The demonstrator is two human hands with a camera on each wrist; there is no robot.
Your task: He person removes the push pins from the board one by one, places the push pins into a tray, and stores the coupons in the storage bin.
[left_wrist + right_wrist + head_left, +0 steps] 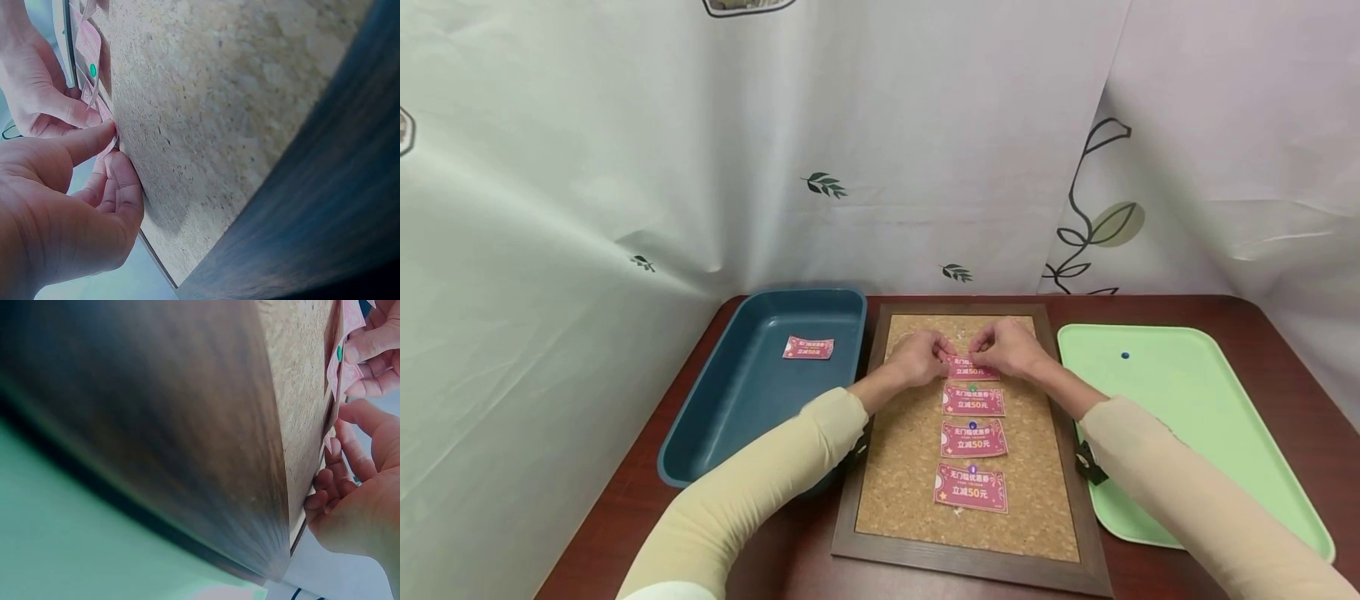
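Note:
My left hand (917, 357) pinches the left end of a pink coupon (973, 372) between thumb and fingers, near the top of a framed cork board (906, 467). At the coupon's right end, the right hand (1009, 348) pinches its upper edge; in the right wrist view those fingertips (335, 445) partly hide the paper. Below it, a column of three similar coupons is fixed to the cork. A green pushpin (973, 388), a blue pushpin (972, 425) and a purple pushpin (973, 469) stand at their top edges.
Left of the board stands a dark blue tray (730, 417) with one pink coupon (808, 348) inside. To the right lies a light green tray (1195, 392) bearing a small blue pushpin (1125, 356). A patterned white sheet (925, 150) hangs behind the dark red table (790, 558).

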